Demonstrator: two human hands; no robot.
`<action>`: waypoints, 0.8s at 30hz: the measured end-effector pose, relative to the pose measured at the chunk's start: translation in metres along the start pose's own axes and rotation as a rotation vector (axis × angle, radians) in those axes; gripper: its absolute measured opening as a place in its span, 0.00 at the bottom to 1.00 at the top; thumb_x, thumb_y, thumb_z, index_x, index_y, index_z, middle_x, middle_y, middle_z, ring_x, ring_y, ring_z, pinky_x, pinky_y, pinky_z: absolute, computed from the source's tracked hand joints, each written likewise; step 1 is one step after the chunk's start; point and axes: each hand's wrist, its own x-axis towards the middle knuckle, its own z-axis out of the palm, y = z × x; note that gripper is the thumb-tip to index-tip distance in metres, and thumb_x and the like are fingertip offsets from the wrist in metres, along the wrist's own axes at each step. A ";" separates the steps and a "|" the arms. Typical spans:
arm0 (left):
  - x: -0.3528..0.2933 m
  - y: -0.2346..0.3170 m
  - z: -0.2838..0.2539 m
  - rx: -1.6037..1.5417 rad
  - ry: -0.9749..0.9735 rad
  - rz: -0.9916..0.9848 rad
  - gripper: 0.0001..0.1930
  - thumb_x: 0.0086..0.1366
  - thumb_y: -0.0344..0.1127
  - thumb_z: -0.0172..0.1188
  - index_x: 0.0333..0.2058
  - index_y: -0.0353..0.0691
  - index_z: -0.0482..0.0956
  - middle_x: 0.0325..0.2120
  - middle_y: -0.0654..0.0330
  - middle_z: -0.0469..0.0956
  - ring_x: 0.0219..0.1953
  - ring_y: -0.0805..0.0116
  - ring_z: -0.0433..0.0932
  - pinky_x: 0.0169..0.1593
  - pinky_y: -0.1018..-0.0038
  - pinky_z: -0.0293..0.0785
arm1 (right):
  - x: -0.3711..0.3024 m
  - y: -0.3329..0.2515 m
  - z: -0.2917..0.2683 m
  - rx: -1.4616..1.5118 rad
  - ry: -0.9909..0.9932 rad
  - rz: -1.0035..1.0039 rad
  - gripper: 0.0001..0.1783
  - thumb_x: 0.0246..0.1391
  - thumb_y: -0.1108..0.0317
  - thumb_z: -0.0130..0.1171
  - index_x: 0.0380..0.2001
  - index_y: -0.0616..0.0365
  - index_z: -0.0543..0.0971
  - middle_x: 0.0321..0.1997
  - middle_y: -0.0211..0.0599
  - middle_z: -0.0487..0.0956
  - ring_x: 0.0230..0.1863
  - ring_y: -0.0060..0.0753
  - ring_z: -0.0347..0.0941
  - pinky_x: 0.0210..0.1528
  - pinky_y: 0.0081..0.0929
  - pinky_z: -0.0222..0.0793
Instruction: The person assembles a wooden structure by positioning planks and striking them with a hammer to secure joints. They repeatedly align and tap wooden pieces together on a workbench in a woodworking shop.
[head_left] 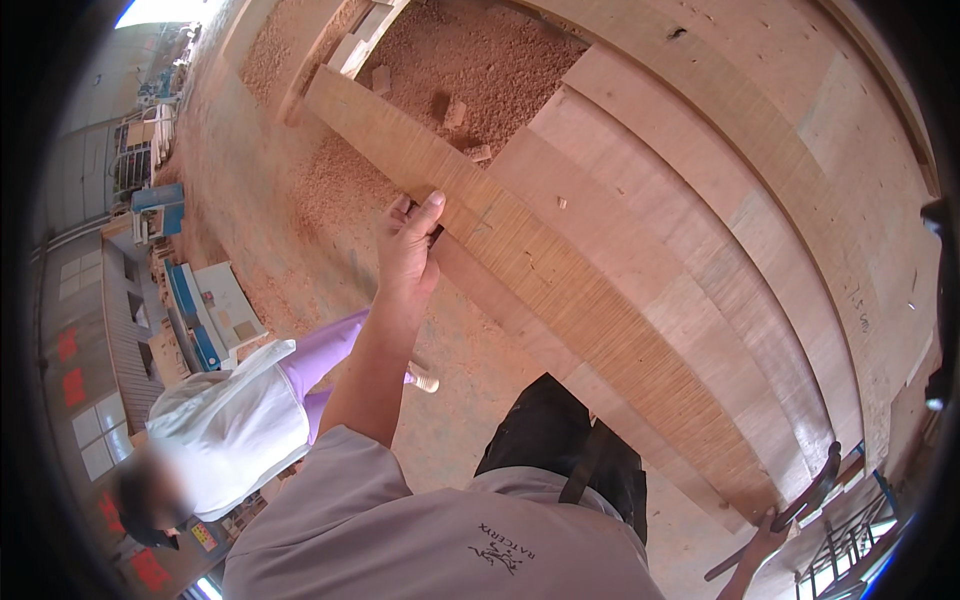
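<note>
A long, yellowish wooden plank (pixel 560 260) runs diagonally from the upper left to the lower right, over wider pale boards. My left hand (pixel 408 245) is closed on its near edge, thumb on top and fingers curled beneath. A small dark patch shows beside the thumb; I cannot make out what it is. At the plank's lower right end, my right hand (pixel 762 545) is closed around a dark hammer-like tool (pixel 815 487) with a slim handle and a curved head. The fingers of this hand are partly hidden, close against the plank's end.
Several broad plywood boards (pixel 700 180) lie in overlapping layers to the right. Reddish sawdust and wood scraps (pixel 455 113) lie beyond the plank. Another person in a white top (pixel 245 420) stands at the left, near machines and a blue-edged bench (pixel 205 315).
</note>
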 end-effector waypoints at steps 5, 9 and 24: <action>-0.003 0.003 0.008 -0.019 0.012 0.004 0.18 0.64 0.30 0.70 0.50 0.33 0.78 0.43 0.60 0.83 0.44 0.72 0.81 0.51 0.73 0.77 | -0.001 -0.002 0.000 0.007 -0.004 -0.010 0.36 0.62 0.59 0.66 0.64 0.73 0.68 0.55 0.57 0.78 0.54 0.49 0.76 0.56 0.40 0.72; -0.001 0.000 0.003 -0.023 -0.007 0.005 0.18 0.64 0.30 0.70 0.50 0.33 0.78 0.43 0.60 0.83 0.44 0.72 0.81 0.51 0.73 0.77 | 0.000 0.005 0.002 0.022 0.012 -0.021 0.35 0.62 0.59 0.66 0.63 0.73 0.68 0.54 0.54 0.78 0.53 0.47 0.76 0.55 0.40 0.72; 0.001 -0.001 0.000 0.019 0.017 0.005 0.17 0.62 0.31 0.72 0.47 0.34 0.80 0.41 0.61 0.83 0.43 0.73 0.81 0.50 0.73 0.77 | 0.005 0.015 0.002 0.018 0.014 -0.002 0.35 0.62 0.60 0.66 0.64 0.73 0.67 0.53 0.54 0.78 0.52 0.45 0.77 0.54 0.39 0.73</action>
